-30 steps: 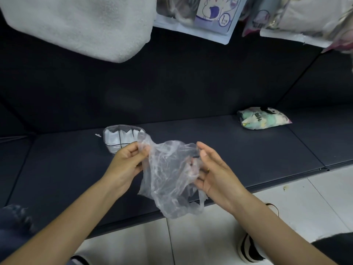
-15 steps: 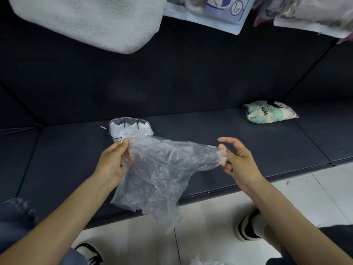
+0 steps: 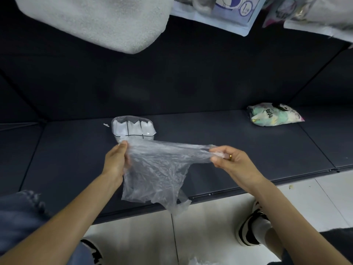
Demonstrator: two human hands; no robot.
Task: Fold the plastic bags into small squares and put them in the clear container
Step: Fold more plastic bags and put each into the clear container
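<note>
Dark padded surface (image 3: 210,131), with the clear container (image 3: 133,129) of folded white squares at its left-centre. Your left hand (image 3: 116,159) and right hand (image 3: 229,159) each pinch the plastic bag (image 3: 158,173), stretching its top edge between them just in front of the container; the rest hangs crumpled.

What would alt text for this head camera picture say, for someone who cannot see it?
Two bare hands, left hand and right hand, stretch a crumpled clear plastic bag between them above a dark padded bench. Behind it stands a clear container holding folded white bags.
</note>
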